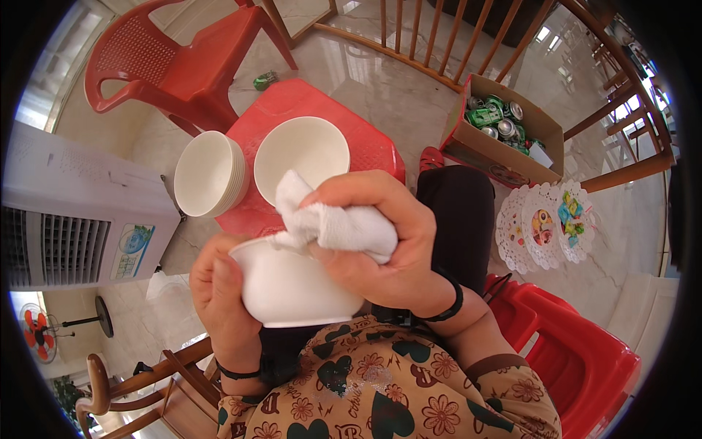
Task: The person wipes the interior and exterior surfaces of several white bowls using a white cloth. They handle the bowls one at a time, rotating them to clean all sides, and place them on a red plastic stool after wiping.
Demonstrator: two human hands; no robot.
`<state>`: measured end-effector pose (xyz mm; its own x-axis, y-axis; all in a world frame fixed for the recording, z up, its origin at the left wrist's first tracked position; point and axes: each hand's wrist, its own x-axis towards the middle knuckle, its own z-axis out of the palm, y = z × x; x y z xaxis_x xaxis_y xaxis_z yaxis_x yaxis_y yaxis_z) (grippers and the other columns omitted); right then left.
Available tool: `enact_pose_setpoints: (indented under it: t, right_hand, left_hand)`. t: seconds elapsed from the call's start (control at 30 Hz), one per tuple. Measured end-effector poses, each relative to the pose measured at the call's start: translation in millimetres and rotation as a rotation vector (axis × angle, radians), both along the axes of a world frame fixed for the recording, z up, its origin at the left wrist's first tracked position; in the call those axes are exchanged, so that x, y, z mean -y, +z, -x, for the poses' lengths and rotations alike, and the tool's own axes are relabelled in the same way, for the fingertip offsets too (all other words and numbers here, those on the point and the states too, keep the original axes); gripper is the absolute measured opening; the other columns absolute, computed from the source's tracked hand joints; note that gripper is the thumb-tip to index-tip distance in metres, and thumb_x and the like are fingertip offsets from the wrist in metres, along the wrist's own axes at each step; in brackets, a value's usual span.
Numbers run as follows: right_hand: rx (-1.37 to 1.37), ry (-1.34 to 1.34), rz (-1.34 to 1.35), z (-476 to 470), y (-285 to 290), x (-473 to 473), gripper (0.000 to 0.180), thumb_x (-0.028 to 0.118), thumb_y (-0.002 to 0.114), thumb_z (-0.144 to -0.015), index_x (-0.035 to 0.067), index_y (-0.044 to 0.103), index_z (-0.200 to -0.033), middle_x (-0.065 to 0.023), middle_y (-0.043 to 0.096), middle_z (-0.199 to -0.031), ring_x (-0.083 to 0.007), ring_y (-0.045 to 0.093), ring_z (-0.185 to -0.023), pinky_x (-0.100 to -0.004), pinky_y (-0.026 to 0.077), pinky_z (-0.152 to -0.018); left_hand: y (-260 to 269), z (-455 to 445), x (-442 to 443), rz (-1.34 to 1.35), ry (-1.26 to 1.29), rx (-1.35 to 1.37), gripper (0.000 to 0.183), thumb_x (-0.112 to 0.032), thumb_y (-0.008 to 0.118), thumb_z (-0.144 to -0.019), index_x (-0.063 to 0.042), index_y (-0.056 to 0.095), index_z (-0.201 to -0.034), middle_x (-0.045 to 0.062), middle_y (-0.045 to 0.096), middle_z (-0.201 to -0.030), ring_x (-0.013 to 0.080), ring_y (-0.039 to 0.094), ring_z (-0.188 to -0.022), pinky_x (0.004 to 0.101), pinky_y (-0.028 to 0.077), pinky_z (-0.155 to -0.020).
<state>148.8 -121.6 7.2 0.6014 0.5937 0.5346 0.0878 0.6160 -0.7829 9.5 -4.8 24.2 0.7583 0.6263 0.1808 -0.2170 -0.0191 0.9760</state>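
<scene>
A white bowl [299,285] is tilted in front of my body, its rim gripped by my left hand [227,291]. Bunched in my right hand [384,241] is a white cloth [340,228], pressed on the bowl's rim. Beyond my hands, a larger-looking white bowl [301,153] lies on a red plastic table or stool [373,148], partly covered by the cloth. To its left, a stack of several white bowls [208,173] rests tipped towards the left.
A red plastic armchair [197,60] stands at the upper left, an air cooler [82,214] at the left. A cardboard box [510,148] of crushed cans is at the upper right, near lacy-edged trays [513,247]. Red plastic seating [570,340] is at the lower right.
</scene>
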Motion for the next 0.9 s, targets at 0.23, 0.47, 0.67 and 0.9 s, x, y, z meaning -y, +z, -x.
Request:
enact_pose_setpoints:
  t: [0.23, 0.47, 0.67, 0.9]
  right_hand:
    - [-0.093, 0.037, -0.169, 10.5, -5.9, -24.4, 0.032, 0.004, 0.064, -0.081, 0.002, 0.051, -0.110, -0.0058, 0.058, -0.103, -0.0100, 0.055, -0.094, -0.0251, 0.044, -0.082]
    - [0.028, -0.020, -0.023, -6.2, -1.8, -7.5, 0.026, -0.002, 0.063, -0.074, 0.002, 0.058, -0.100, -0.0063, 0.060, -0.094, -0.0121, 0.058, -0.088, -0.0247, 0.045, -0.076]
    - [0.149, -0.284, -0.078, 0.4, -19.1, -19.1, 0.042, 0.005, 0.063, -0.078, 0.004, 0.045, -0.117, -0.0078, 0.055, -0.103, -0.0170, 0.059, -0.085, -0.0271, 0.046, -0.075]
    - [0.512, -0.549, 0.111, -7.2, -28.9, 11.5, 0.043, 0.009, 0.071, -0.063, 0.008, 0.057, -0.104, -0.0091, 0.059, -0.084, -0.0293, 0.058, -0.071, -0.0359, 0.048, -0.060]
  left_hand:
    - [-7.9, 3.1, -9.8, 0.240, 0.394, 0.126, 0.046, -0.032, 0.035, -0.099, 0.003, 0.041, -0.128, 0.014, 0.053, -0.120, 0.0196, 0.054, -0.107, 0.0350, 0.042, -0.093]
    - [-1.4, -2.6, -6.8, -0.050, -0.050, -0.072, 0.051, -0.049, 0.052, -0.088, 0.000, 0.048, -0.097, 0.009, 0.057, -0.097, 0.0124, 0.055, -0.088, 0.0241, 0.043, -0.077]
    - [-20.1, -5.9, -9.9, -0.136, 0.157, 0.033, 0.048, -0.030, 0.045, -0.093, 0.001, 0.039, -0.129, 0.013, 0.045, -0.129, 0.0248, 0.045, -0.118, 0.0386, 0.033, -0.103]
    - [-28.9, -35.5, -8.9, 0.693, -0.292, 0.448, 0.047, -0.028, 0.039, -0.095, 0.000, 0.035, -0.133, 0.016, 0.039, -0.137, 0.0306, 0.040, -0.124, 0.0472, 0.031, -0.105]
